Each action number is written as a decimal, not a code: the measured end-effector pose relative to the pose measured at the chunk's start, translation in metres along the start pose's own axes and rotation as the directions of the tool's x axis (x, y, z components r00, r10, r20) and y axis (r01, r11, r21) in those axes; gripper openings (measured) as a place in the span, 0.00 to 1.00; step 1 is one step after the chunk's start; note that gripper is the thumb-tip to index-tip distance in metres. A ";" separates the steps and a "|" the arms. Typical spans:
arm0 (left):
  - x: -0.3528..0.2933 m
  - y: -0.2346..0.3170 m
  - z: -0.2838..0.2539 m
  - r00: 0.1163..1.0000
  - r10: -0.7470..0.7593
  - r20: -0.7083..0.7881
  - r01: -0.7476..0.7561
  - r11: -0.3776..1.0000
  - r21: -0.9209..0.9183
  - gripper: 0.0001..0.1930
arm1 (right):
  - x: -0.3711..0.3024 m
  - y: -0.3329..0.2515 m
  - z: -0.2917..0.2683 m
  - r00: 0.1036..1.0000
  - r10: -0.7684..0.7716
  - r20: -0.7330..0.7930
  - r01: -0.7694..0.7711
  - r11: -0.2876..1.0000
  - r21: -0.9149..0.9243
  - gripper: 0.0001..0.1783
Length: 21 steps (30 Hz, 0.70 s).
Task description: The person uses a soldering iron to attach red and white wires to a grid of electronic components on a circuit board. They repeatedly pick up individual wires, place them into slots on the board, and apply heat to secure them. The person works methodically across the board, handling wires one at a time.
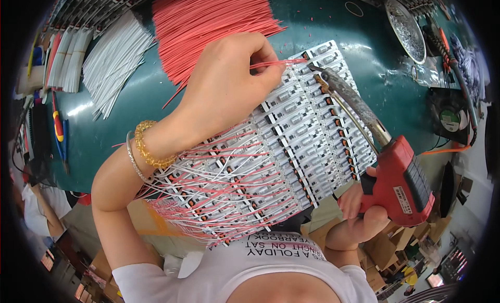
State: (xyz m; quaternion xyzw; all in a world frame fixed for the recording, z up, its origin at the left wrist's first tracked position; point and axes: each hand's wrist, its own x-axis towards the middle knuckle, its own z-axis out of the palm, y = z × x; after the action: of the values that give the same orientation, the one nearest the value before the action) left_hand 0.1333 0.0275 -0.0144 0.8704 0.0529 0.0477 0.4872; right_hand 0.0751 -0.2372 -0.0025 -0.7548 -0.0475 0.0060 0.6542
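Two hands are at work: the left hand (229, 84) pinches a red wire (294, 61) between thumb and forefinger, perhaps more than one strand, while the right hand (359, 225) has its grip closed around the handle of a red soldering gun (403, 178). The wire's end lies at the top edge of the panel (291, 128), with the gun's tip just beside it; whether they touch is too small to tell.

For a sound joint, I would pinch the wire close to its end, lay it flat on its own pad, and hold it motionless until the solder sets. The tip should rest lightly and briefly, clear of the neighbouring parts and the fingers.

The panel slants across the near side of the tabletop (78, 141), toward the shirt (219, 277). It is silvery, built of many narrow units in rows, with small orange and black parts between them. Its lower left half carries a tangle of red and white leads (245, 186); its right side looks mostly bare of them.
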 end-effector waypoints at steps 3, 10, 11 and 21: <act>0.000 -0.001 0.001 1.000 -0.002 0.003 0.002 1.000 -0.022 0.06 | 0.006 -0.004 0.005 0.999 0.029 0.043 -0.028 1.000 -0.014 0.42; 0.002 -0.001 0.003 0.999 0.044 -0.022 -0.044 0.999 0.026 0.06 | 0.010 -0.008 0.012 0.993 0.108 0.048 -0.112 0.990 0.081 0.35; 0.002 -0.001 0.004 0.998 0.055 -0.032 -0.054 0.998 0.037 0.06 | 0.009 -0.008 0.012 0.993 0.109 0.049 -0.112 0.991 0.073 0.35; 0.001 -0.003 0.007 0.991 0.113 -0.068 -0.109 0.992 0.067 0.06 | 0.001 -0.002 0.003 1.000 0.014 -0.016 -0.015 0.998 -0.058 0.41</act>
State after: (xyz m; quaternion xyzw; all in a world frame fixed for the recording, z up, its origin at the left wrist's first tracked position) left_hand 0.1352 0.0231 -0.0211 0.8846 0.0234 0.1044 0.4538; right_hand 0.0758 -0.2342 -0.0008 -0.7740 -0.0370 0.0035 0.6321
